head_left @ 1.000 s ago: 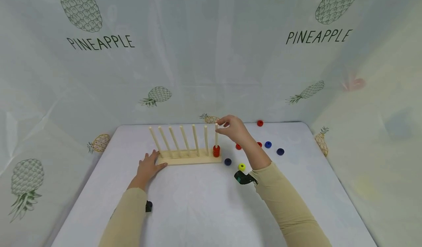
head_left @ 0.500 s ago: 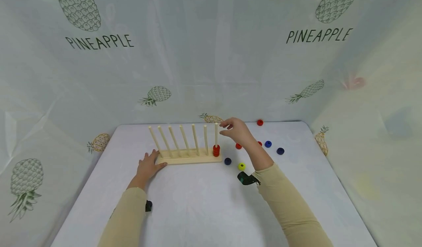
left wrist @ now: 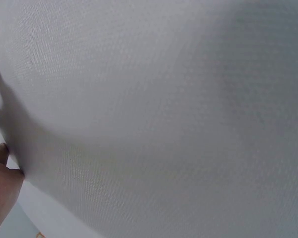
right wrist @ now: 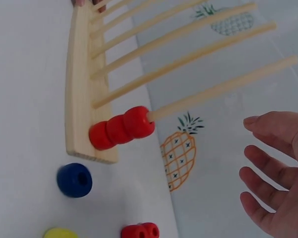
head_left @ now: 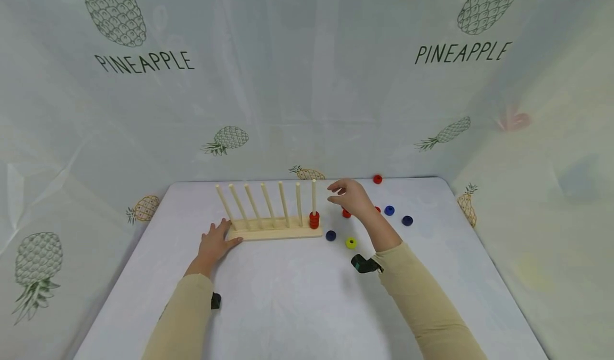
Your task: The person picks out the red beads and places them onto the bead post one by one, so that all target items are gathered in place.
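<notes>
A wooden peg rack [head_left: 275, 234] with several upright pegs stands on the table. On its rightmost peg sit three stacked red beads [right wrist: 121, 129]; the other pegs are bare. My left hand [head_left: 214, 242] holds the rack's left end, thumb at the front edge and fingers at the far side. Just right of the rightmost peg, my right hand [head_left: 352, 197] hangs in the air with loosely bent fingers and nothing in them. In the right wrist view its fingers [right wrist: 268, 168] are apart from the peg.
Near the rack's right end lie a dark blue bead [head_left: 331, 236] and a yellow bead [head_left: 351, 243]. Farther right are red beads, a blue bead [head_left: 389, 210] and another dark blue bead [head_left: 407, 221]. One red bead [head_left: 377, 179] lies by the back edge, before a pineapple-print curtain [head_left: 307, 82].
My right hand has let go at the top of the rightmost peg and moved right and slightly down. The left hand and the rack have stayed in place.
</notes>
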{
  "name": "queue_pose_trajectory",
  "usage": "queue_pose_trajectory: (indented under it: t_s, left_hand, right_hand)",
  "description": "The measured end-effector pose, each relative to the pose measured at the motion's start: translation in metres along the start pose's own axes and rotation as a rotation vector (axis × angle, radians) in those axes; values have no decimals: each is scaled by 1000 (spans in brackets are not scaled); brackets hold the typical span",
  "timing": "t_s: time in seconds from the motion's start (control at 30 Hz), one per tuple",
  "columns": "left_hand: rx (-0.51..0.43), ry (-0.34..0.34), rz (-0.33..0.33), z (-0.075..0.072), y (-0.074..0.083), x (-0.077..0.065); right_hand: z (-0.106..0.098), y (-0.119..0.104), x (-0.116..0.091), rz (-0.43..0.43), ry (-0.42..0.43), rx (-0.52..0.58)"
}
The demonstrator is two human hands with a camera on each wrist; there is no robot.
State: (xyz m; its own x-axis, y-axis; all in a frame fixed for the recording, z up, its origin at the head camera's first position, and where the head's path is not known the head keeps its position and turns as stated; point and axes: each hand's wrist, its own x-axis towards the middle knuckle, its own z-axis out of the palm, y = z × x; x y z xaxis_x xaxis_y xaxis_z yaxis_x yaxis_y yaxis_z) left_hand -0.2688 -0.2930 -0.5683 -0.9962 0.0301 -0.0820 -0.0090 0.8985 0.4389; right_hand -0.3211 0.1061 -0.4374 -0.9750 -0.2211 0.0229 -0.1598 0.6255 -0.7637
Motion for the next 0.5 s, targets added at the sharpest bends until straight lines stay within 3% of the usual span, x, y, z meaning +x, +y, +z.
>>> queue_pose_trajectory:
  t_s: [0.5]
  left_hand:
    - [-20,-1,-11,-2,1,-3]
  right_hand:
    - [5,39,4,99,21,37]
